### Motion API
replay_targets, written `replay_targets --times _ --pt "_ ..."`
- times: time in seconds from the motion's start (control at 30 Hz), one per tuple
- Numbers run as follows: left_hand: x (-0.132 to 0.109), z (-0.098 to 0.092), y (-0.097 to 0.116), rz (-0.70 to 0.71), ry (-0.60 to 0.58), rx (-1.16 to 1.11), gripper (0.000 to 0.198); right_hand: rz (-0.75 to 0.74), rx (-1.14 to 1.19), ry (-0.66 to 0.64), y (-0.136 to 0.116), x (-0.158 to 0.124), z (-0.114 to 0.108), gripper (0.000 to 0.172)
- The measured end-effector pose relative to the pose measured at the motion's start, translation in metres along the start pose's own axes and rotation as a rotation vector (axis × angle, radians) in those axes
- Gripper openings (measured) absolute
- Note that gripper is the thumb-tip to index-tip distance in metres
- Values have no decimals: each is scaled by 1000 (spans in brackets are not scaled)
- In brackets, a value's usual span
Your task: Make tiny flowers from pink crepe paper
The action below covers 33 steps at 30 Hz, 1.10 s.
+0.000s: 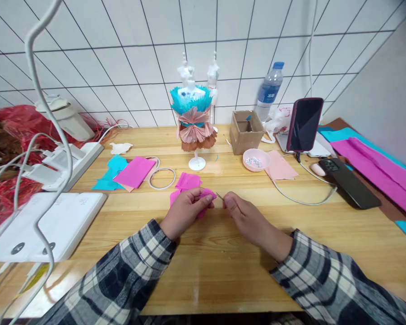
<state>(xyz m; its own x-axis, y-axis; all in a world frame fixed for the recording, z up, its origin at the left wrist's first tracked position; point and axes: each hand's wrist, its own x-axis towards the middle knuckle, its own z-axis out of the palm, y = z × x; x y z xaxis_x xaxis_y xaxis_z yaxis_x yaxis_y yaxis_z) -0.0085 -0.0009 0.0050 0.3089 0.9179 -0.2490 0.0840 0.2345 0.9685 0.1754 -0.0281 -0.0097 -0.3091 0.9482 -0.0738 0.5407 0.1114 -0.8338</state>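
Note:
My left hand (189,207) is closed, pinching a piece of magenta crepe paper (208,193) between thumb and fingers. From my closed right hand (242,212) pokes the tip of a thin metal tool (219,196), pointing at the paper's right edge. The rest of that tool is hidden in the fist, so its kind is unclear. More magenta paper pieces (188,180) lie on the table just behind my left hand. Farther back stands a small white dress form (196,161) in a layered turquoise, pink and brown paper dress (194,128).
Folded magenta paper (135,172) and a white cable loop (162,178) lie left. A pink bowl of beads (256,160), a cardboard box (246,133), a bottle (270,92) and phones (304,124) stand or lie right. A power strip (77,167) and hanging cable (67,158) are left.

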Motion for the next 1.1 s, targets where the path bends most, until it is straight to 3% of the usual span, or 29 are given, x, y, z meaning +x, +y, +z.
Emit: replay_targets --times 0.57,1.1 --pt "0 0 -1 76 -40 187 33 17 -86 -52 -1 0 1 33" --pt "1 -1 -2 94 -65 186 31 -13 -75 -29 1 3 0 34"
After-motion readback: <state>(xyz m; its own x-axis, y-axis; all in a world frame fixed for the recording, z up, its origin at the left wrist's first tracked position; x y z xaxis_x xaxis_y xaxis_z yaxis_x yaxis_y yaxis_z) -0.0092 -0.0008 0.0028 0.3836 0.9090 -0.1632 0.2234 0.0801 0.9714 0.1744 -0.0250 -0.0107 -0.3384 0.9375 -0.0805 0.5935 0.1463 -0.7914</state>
